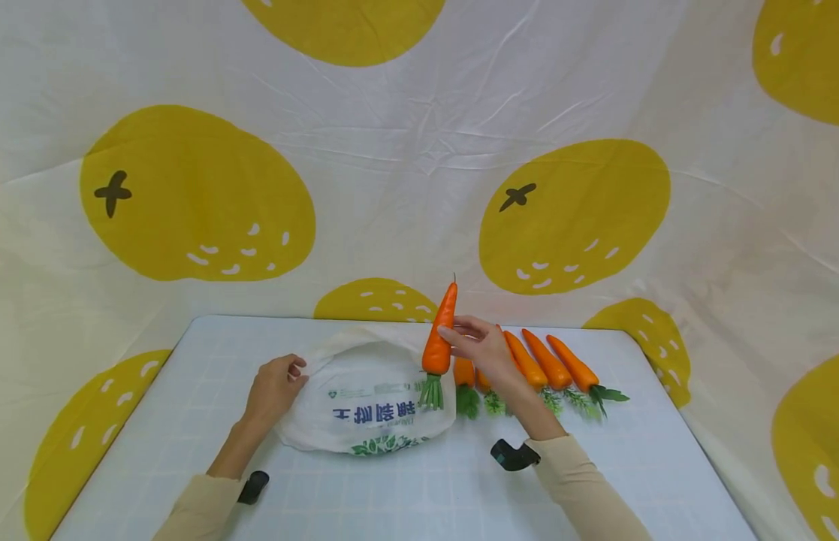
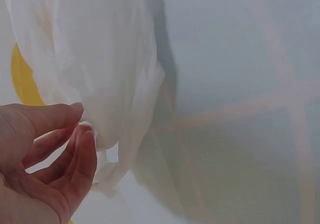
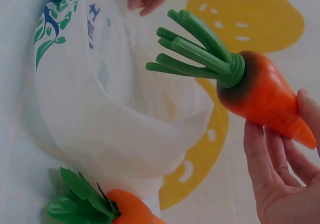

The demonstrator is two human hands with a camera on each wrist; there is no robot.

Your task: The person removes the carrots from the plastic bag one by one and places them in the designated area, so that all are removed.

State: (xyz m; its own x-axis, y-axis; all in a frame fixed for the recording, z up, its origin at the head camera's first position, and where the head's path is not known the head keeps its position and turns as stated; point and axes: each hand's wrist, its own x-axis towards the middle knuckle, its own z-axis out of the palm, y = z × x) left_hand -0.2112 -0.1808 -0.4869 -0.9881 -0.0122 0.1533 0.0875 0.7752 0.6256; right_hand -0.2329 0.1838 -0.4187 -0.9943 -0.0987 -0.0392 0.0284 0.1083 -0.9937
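My right hand (image 1: pixel 483 347) grips an orange carrot (image 1: pixel 440 334) by its side, tip up and green stem stubs down, at the right part of a white plastic bag (image 1: pixel 318 409). In the right wrist view the thumb and fingers hold the carrot (image 3: pixel 265 94) near its narrow end, and the stubs point toward the bag's opening. My left hand (image 1: pixel 276 387) pinches the bag's left edge between thumb and fingertips, as the left wrist view shows with the bag (image 2: pixel 105 59) hanging from them. The bag's mouth gapes toward the back, and dark printed characters and green leaves mark its front.
Several more carrots (image 1: pixel 547 357) with leafy green tops lie in a row right of the bag, partly hidden behind my right forearm. The pale table (image 1: pixel 419 496) meets a hanging cloth (image 1: pixel 392 188) with yellow fruit prints at its back edge.
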